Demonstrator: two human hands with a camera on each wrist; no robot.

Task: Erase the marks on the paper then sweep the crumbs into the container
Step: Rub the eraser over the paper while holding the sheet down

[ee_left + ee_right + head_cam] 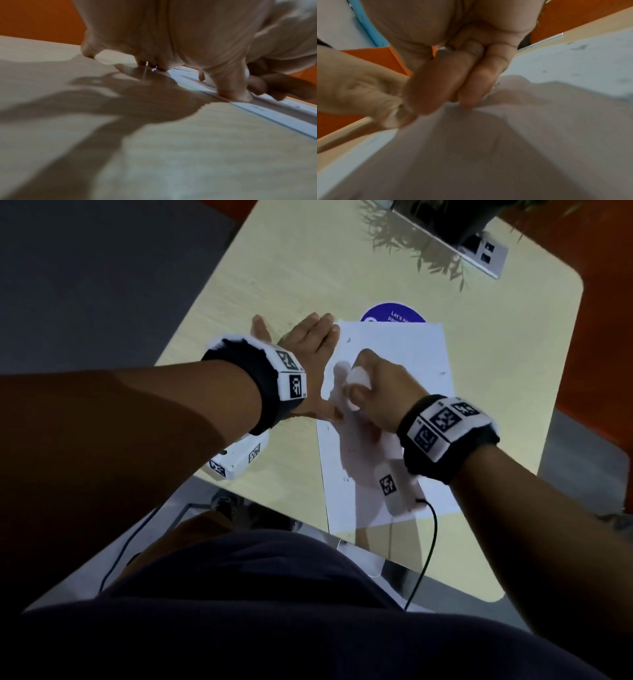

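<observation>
A white sheet of paper (404,354) lies on the light wooden table (274,285), with small dark marks (443,373) near its edges and specks (347,479) lower down. My left hand (308,354) lies flat at the sheet's left edge, its fingers straight and the thumb (235,93) pressing the paper (274,115) down. My right hand (373,392) grips a white eraser (358,381) against the paper's upper middle. In the right wrist view the curled fingers (453,81) hide most of the eraser. No container can be told for sure.
A round purple sticker (394,314) sits partly under the paper's far edge. Beyond it are a power socket panel (483,251) and a dark plant pot (455,217). A black cable (430,542) hangs over the table's near edge. Something clear (363,559) lies at that edge.
</observation>
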